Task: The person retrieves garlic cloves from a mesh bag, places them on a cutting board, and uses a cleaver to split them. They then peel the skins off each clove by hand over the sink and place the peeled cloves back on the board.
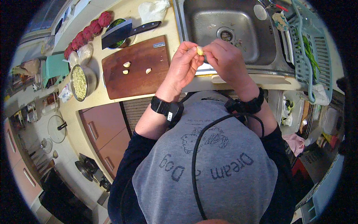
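Between the fingertips of my left hand (186, 63) is a pale yellow garlic clove (200, 50), held near the front edge of the sink. The fingers of my right hand (225, 60) are bent at the clove's right side, and its fingertips are partly hidden. To the left, a brown wooden cutting board (134, 84) carries several garlic cloves (127, 64). Beyond the board, a cleaver (117, 33) with a black handle lies across a metal bowl of chopped greens (120, 43). Bits of peel lie in the stainless steel sink (207, 36) around its drain.
A metal bowl of chopped pale food (79, 82) stands left of the board. Behind it are plastic bags (84, 53) and a row of red round items (95, 27). A white cloth (152, 9) lies by the sink. At right stands a plastic basket (325, 60) with green peppers (310, 54).
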Tool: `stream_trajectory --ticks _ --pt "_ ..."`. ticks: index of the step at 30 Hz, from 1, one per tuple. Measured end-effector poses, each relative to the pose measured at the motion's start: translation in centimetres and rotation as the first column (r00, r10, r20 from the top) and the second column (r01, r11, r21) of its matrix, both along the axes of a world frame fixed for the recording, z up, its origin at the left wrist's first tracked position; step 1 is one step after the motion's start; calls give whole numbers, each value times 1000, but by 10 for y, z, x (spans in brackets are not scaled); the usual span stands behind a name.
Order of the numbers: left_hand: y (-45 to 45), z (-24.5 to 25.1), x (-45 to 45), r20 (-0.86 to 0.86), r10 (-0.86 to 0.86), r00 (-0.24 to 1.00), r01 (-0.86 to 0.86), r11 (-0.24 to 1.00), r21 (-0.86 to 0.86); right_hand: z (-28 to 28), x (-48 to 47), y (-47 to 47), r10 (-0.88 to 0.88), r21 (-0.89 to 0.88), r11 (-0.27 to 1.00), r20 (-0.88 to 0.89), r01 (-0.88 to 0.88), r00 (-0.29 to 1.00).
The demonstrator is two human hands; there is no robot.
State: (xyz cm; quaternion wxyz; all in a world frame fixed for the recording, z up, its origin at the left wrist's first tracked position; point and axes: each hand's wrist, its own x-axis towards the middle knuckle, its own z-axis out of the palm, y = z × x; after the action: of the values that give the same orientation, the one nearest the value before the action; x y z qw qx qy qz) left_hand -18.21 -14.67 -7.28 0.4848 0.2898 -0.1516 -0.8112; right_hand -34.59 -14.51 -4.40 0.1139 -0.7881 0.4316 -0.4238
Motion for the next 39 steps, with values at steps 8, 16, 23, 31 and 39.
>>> stream_trajectory --ticks 8,16,23,31,39 --pt "2 1 -4 85 -6 996 5 1000 11 2 1 -1 -15 117 993 80 5 997" --pt "6 5 -10 395 49 917 29 981 -190 2 7 1 -133 368 928 172 61 976" --pt "8 12 -8 383 25 923 62 975 -212 -6 13 5 -172 494 870 318 -8 932" --pt "10 12 -6 473 6 881 108 971 -212 -6 6 5 -133 432 902 260 8 956" --pt "10 10 -7 654 93 750 191 918 -349 1 3 6 -123 412 910 159 48 980"
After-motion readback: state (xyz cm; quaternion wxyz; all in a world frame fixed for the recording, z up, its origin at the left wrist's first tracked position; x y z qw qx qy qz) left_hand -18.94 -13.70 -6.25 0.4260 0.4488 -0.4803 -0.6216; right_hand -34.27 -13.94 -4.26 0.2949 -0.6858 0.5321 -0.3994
